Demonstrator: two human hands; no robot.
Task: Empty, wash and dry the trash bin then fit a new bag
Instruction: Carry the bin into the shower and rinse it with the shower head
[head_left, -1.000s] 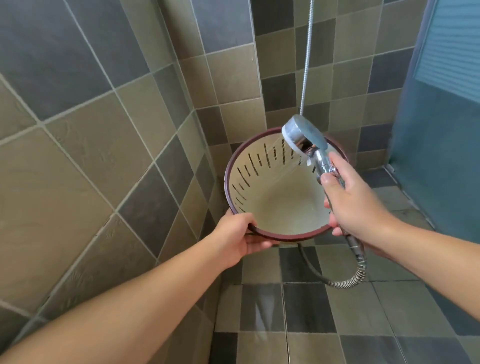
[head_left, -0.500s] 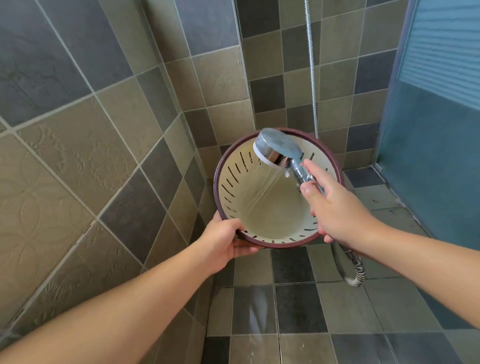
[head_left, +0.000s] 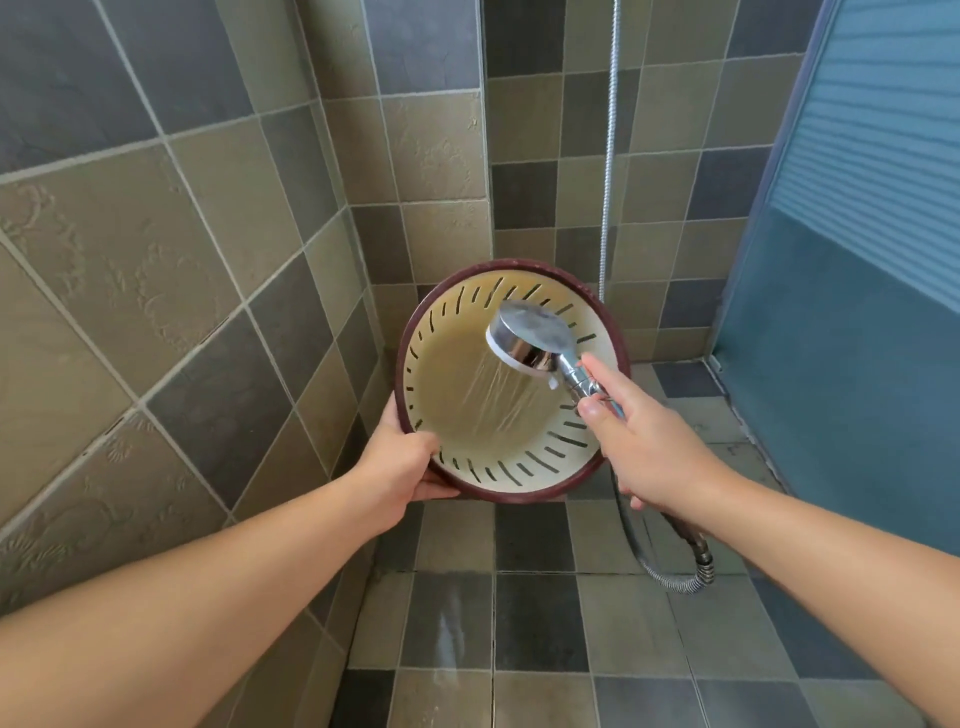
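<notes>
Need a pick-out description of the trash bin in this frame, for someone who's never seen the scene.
Start at the tiled corner where the two walls meet the shower floor. Just in front of it the left hand grips the near rim of the trash bin, tipped so its mouth faces the camera. It is the only round thing with a cream, slotted inside and a dark red rim, and the shower head sprays into it.

bin (head_left: 467, 415) outside: hidden below its rim, left hand (head_left: 400, 467) side
hose (head_left: 670, 566): partly behind right hand (head_left: 644, 452) (top cut off)
</notes>
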